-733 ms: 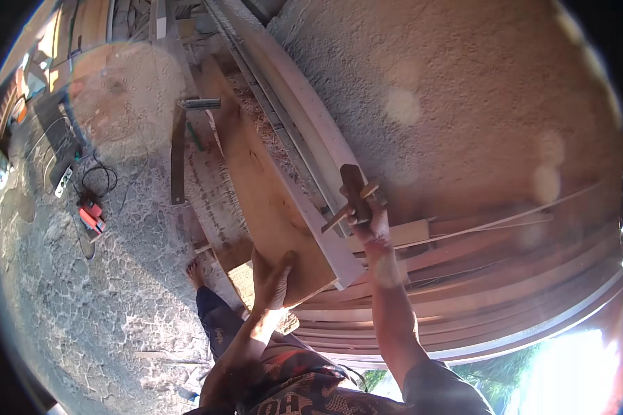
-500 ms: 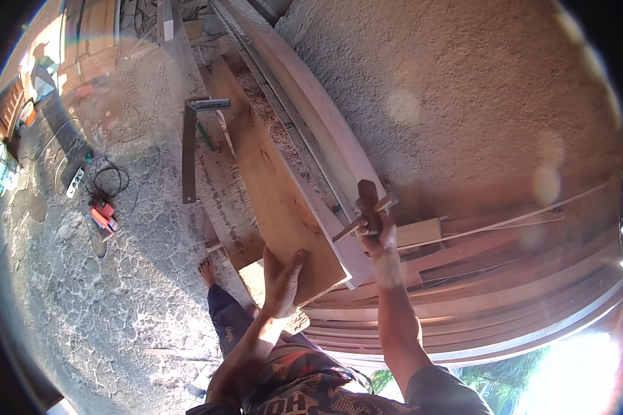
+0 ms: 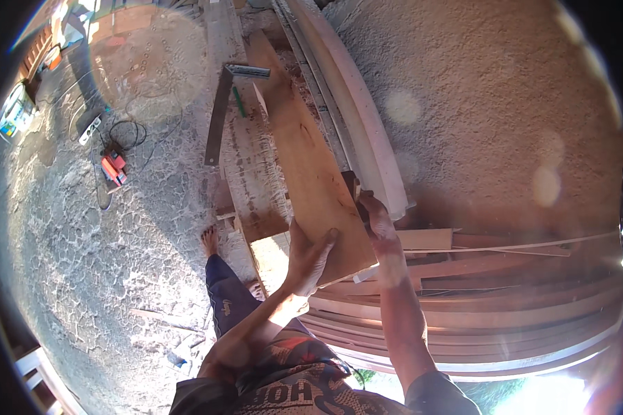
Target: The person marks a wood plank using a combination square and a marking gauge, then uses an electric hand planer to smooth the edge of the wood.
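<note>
A long brown wooden board (image 3: 311, 155) slants away from me over a workbench (image 3: 253, 162). My left hand (image 3: 308, 259) grips the near end of the board, thumb on its upper face and fingers around its left edge. At the right edge, my right hand (image 3: 379, 220) is closed on a wooden marking gauge (image 3: 351, 183), its dark block up against the board's side. Part of the gauge is hidden behind the board and my fingers. Left of the board, a try square (image 3: 219, 117) lies on the bench beside a thin green pencil-like stick (image 3: 239, 102).
Long pale timbers (image 3: 356, 104) run along the right side of the bench by a rough wall (image 3: 491, 104). Stacked planks (image 3: 477, 315) lie at the near right. On the floor at left are a red power tool (image 3: 113, 168), a power strip (image 3: 90, 130) and a white bucket (image 3: 15, 111).
My right hand has brought the marking gauge from above the right side down against the board's edge. The view has shifted, so the board and square appear farther right and higher.
</note>
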A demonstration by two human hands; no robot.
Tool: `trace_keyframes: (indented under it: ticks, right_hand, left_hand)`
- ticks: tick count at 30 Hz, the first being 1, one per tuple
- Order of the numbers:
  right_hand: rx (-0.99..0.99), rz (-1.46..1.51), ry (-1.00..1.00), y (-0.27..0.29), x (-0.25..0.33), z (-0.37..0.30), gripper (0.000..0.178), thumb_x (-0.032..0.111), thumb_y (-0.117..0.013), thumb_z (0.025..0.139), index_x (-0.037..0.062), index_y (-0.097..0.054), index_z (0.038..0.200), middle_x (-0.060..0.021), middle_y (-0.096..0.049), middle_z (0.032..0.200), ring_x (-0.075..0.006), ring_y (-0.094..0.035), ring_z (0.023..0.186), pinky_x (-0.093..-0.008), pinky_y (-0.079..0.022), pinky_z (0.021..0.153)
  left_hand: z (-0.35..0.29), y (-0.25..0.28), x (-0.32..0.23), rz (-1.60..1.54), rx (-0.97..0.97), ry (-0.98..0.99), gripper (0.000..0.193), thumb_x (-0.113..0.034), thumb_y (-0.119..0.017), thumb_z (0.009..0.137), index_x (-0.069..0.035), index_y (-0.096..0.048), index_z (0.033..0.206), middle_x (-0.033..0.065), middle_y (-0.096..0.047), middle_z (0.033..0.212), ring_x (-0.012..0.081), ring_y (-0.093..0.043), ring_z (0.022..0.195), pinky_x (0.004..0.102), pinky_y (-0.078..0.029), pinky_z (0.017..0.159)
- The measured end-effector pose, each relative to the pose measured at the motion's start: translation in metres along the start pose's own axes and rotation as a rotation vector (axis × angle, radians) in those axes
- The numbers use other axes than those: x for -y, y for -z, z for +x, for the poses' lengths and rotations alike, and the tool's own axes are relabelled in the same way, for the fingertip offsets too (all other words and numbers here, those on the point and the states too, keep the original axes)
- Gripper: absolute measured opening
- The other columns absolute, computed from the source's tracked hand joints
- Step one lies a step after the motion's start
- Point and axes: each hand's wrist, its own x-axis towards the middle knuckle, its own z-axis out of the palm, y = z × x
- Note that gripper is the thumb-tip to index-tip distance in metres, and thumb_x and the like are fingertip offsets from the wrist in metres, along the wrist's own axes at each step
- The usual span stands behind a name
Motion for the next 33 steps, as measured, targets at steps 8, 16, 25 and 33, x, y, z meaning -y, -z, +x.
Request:
trace_keyframes:
  ticks: [8, 16, 25, 33]
  right_hand:
    - [0.264, 0.099, -0.166, -0.035, 0.023, -0.002, 0.031, 0.015, -0.065, 0.094, 0.0017, -0.061, 0.123, -0.0103, -0.071, 0.111, -0.0183, -0.072, 0.095, -0.0327, -0.061, 0.082]
    - [0.257, 0.016, -0.191, -0.032, 0.029, 0.002, 0.027, 0.012, -0.068, 0.094, 0.0062, -0.062, 0.120, -0.0075, -0.070, 0.113, -0.0171, -0.070, 0.101, -0.0316, -0.061, 0.083]
    - [0.257, 0.046, -0.245, -0.048, 0.045, 0.002, 0.015, 0.013, -0.069, 0.093, 0.0107, -0.066, 0.107, -0.0027, -0.070, 0.103, -0.0129, -0.070, 0.095, -0.0305, -0.060, 0.083]
    - [0.079, 0.046, -0.288, -0.036, 0.082, 0.027, 0.020, 0.016, -0.067, 0.096, 0.0020, -0.061, 0.109, -0.0087, -0.069, 0.094, -0.0149, -0.072, 0.074, -0.0246, -0.061, 0.055]
  left_hand:
    - [0.006, 0.011, 0.010, 0.178, -0.068, -0.076, 0.087, -0.022, -0.075, 0.085, 0.004, -0.019, 0.146, 0.0232, -0.044, 0.136, 0.0301, -0.050, 0.125, 0.0414, -0.046, 0.103]
    - [0.006, 0.007, 0.009, 0.262, -0.122, -0.070, 0.098, -0.029, -0.075, 0.082, 0.002, -0.011, 0.150, 0.0304, -0.040, 0.139, 0.0410, -0.047, 0.130, 0.0475, -0.044, 0.105]
    - [0.008, -0.003, -0.012, 0.245, -0.125, -0.100, 0.084, -0.022, -0.072, 0.085, 0.006, -0.016, 0.140, 0.0314, -0.045, 0.131, 0.0384, -0.054, 0.122, 0.0444, -0.050, 0.098]
    - [0.018, -0.021, -0.045, 0.017, 0.006, -0.072, 0.074, -0.013, -0.071, 0.086, 0.007, -0.022, 0.138, 0.0253, -0.048, 0.130, 0.0302, -0.054, 0.121, 0.0391, -0.050, 0.099]
